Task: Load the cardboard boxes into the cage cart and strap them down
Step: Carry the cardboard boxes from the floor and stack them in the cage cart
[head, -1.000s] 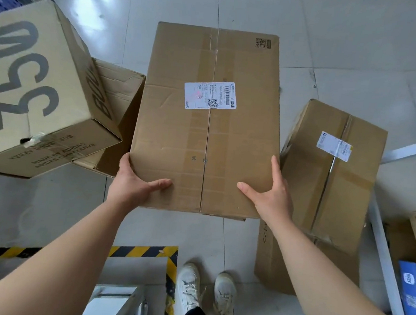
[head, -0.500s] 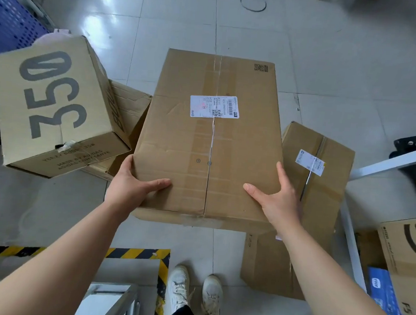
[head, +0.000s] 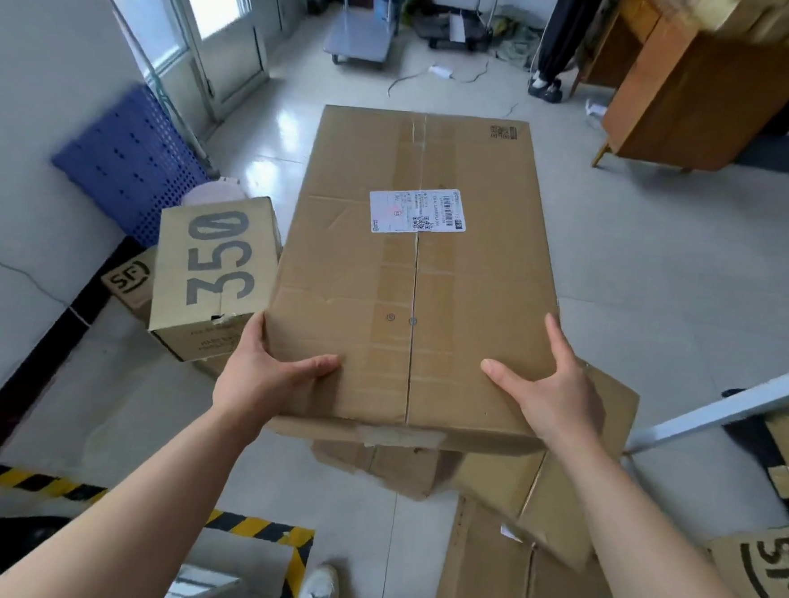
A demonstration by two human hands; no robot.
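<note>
Large cardboard box held up at centre of view, top face toward camera, long axis running 6 to 12 o'clock, clear of the floor. Left hand grips the near left corner at about 7 o'clock of the box: thumb lies across the top face, fingers wrapped over the left edge and mostly hidden. Right hand grips the near right corner at about 5 o'clock: thumb on the top face, index finger up along the right edge, remaining fingers out of sight under the side. Both hands closed on the box. White shipping label stuck on the top face just past the middle, across the taped centre seam; small printed code at the far right corner. At 9 o'clock of the held box, a smaller box marked "350" sits tilted on other cartons, one marked SF. Blue perforated panel leans on the wall at 10 o'clock. Below the held box at 5 o'clock, more brown cartons partly hidden. White frame bar at 3 o'clock. Yellow-black hazard tape on the floor at 7 o'clock; one white shoe at 6 o'clock. Wooden cabinet at 1 o'clock, a flat trolley at 12 o'clock.
</note>
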